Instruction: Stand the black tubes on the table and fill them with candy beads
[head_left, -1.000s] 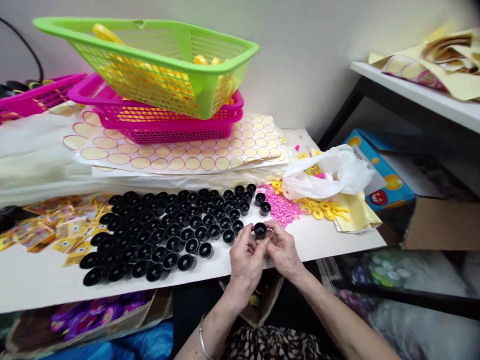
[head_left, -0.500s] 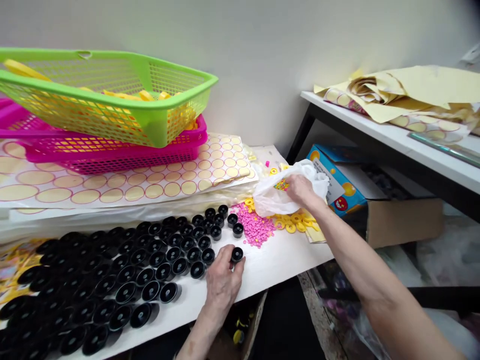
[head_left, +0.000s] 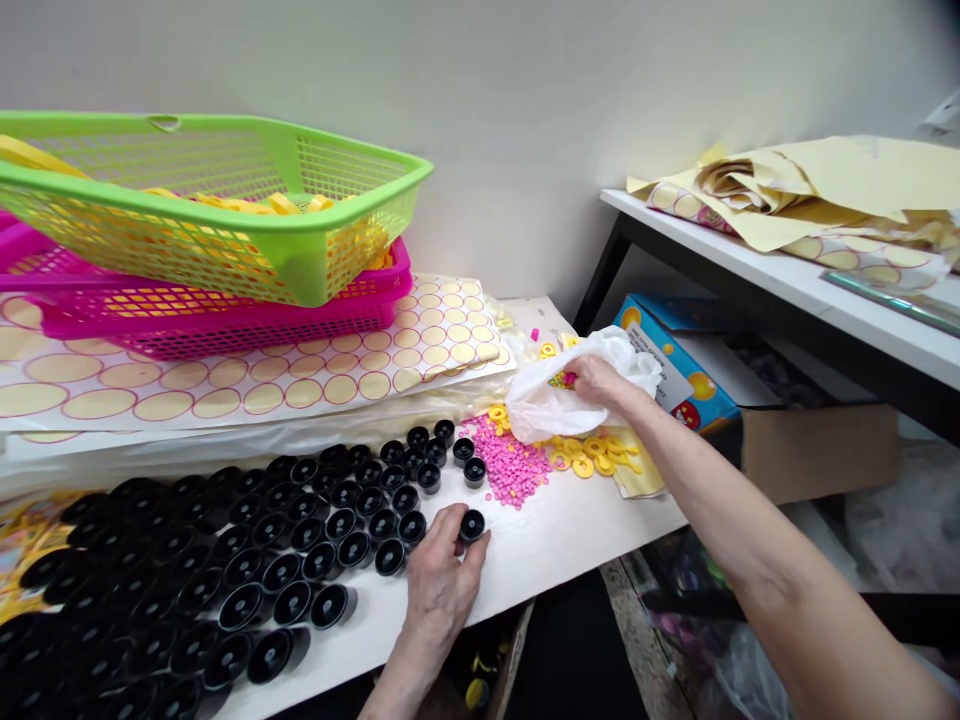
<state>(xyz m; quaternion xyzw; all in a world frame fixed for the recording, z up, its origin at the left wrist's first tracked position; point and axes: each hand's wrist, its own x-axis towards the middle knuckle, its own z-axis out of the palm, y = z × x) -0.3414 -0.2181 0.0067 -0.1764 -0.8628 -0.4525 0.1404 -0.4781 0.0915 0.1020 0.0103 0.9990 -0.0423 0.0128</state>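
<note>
A: Where's the black cup (head_left: 472, 526)?
Me: In my left hand (head_left: 442, 575), mouth up, close to the tabletop (head_left: 570, 535) front edge. Can't tell if its base touches down. Other black cups (head_left: 300, 535) stand in loose rows from there toward the left end.

A: How will it handle?
Me: Looks like hard, glossy plastic. I'd expect light, stiff, a bit slippery, not very fragile. Being light, it could tip if nudged.

A: Where to hold?
Me: Outer wall just under the rim, thumb opposite fingers. Light pinch should do. Leave the mouth uncovered.

A: Left pose?
Me: Narrow pinch on the cup, thumb on its right side, fingers on its left. Back of hand up, wrist above the front edge.

A: Right?
Me: Arm reaches across near the front right corner. Right hand (head_left: 595, 378) is in the mouth of the white plastic bag (head_left: 536, 405), toward the back edge at the right end. Fingertips mostly hidden; can't tell what they grip, if anything. Mixed-colour pellets (head_left: 558, 381) show beside them.

A: How's the bag?
Me: Thin film, should be limp, easy to drag. Pink pellets (head_left: 514, 465) and yellow rings (head_left: 594, 458) lie loose along its front side.
</note>
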